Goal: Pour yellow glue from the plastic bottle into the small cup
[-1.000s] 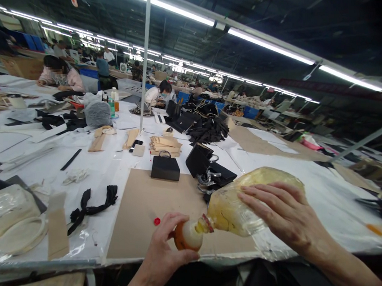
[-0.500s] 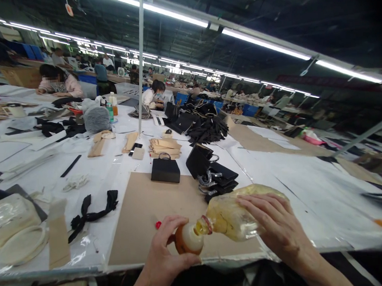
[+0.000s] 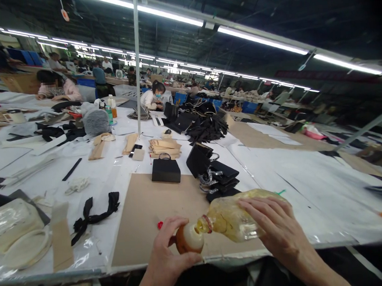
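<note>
My left hand (image 3: 168, 253) is wrapped round a small orange-brown container (image 3: 189, 239) with a whitish upper part, close to the table's front edge. In my right hand (image 3: 278, 228) lies a clear plastic bottle (image 3: 230, 218) with yellowish contents, tipped on its side. Its neck points left and meets the top of the container. Whether liquid is flowing between them I cannot make out. Beyond my left fingers a small red cap (image 3: 160, 225) rests on the brown board (image 3: 140, 216). My right palm and thumb are partly hidden behind the bottle.
A black handbag (image 3: 166, 170) stands on the board's far edge, with several more black bags (image 3: 217, 176) to its right. Black fabric strips (image 3: 94, 215) and a translucent plastic container (image 3: 13, 225) lie left. A metal pole (image 3: 137, 68) rises beyond. Other people sit farther off.
Both hands keep their hold, with the bottle's neck still at the container. The bottle has shifted very slightly, and the whole view has moved a little.
</note>
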`<state>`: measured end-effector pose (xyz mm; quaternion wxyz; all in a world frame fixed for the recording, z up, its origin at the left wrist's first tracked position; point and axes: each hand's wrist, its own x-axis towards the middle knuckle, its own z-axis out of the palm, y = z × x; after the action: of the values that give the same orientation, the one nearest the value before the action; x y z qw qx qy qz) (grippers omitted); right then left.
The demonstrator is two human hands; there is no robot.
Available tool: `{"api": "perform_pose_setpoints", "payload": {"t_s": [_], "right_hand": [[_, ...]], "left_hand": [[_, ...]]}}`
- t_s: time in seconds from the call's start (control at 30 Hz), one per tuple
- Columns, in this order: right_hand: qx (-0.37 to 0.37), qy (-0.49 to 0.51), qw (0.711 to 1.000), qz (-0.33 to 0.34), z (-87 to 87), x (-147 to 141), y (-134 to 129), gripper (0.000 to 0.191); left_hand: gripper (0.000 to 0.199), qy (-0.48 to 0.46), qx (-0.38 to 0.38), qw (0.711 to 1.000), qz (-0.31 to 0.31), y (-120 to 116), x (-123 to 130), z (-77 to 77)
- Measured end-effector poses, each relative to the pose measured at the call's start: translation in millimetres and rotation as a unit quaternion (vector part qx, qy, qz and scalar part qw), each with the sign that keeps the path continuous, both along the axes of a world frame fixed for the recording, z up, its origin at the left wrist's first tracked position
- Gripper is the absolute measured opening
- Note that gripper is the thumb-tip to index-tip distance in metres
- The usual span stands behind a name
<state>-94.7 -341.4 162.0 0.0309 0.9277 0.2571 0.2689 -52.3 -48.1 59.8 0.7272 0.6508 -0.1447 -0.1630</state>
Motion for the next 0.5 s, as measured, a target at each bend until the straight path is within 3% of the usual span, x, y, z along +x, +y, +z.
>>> {"api": "perform_pose_setpoints", "payload": {"t_s": [0.5], "right_hand": [[-0.043,0.030,0.998,-0.035,2.4,-10.2,0.9,0.038]], "left_hand": [[0.052,-0.026,0.043,0.997,0.062,-8.9,-1.2,6.8]]}}
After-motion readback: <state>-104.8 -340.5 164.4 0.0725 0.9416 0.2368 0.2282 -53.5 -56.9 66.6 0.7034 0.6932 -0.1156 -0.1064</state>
